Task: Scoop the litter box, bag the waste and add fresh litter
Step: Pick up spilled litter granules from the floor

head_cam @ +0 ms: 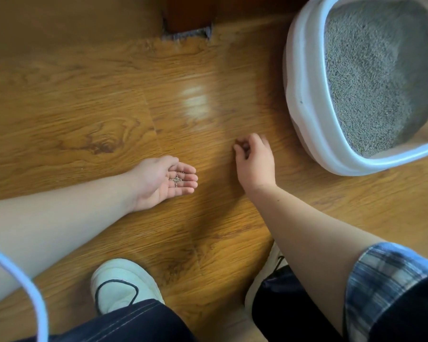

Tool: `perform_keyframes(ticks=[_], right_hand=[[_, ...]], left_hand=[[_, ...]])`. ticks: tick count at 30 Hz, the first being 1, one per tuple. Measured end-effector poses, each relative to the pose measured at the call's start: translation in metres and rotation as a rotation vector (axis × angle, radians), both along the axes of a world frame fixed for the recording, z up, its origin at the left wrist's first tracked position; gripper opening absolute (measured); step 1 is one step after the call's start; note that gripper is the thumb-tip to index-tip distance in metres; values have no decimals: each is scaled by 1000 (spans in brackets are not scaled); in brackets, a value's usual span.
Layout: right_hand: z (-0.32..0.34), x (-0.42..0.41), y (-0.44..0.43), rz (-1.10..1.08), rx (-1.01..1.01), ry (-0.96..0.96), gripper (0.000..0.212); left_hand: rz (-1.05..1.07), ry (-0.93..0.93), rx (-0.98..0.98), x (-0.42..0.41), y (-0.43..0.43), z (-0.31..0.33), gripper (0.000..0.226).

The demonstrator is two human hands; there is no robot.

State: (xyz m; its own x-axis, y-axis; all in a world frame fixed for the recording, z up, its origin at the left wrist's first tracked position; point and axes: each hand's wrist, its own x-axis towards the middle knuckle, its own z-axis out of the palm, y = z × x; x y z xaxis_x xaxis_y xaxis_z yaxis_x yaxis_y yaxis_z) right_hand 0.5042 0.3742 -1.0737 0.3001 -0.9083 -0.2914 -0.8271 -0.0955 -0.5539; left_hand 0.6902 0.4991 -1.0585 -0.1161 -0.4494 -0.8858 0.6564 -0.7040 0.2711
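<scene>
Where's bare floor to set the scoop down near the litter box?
Widest bare floor lies left of the litter box, beyond the left hand cupping grains. Free too between the right hand and the far wooden post. Crowded near the shoes and knees.

Soft daylight is filling the scene evenly, and a pale glare patch is shining on the wood floor (pixel 59 114) just beyond the fingers (pixel 242 144) of the right hand (pixel 255 161). Motion blur is smearing the floor grain, and the wide lens is bending the litter box (pixel 304 95) rim.
</scene>
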Motion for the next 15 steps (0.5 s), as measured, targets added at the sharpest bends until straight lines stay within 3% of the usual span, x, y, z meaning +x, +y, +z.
perform_keyframes(ticks=[10, 15], right_hand=[[-4, 4, 2, 70, -114, -22, 6], [14, 33, 28, 379, -128, -237, 3]], left_hand=[[22, -2, 22, -5, -12, 3, 39], [110, 11, 11, -11, -26, 3, 41]])
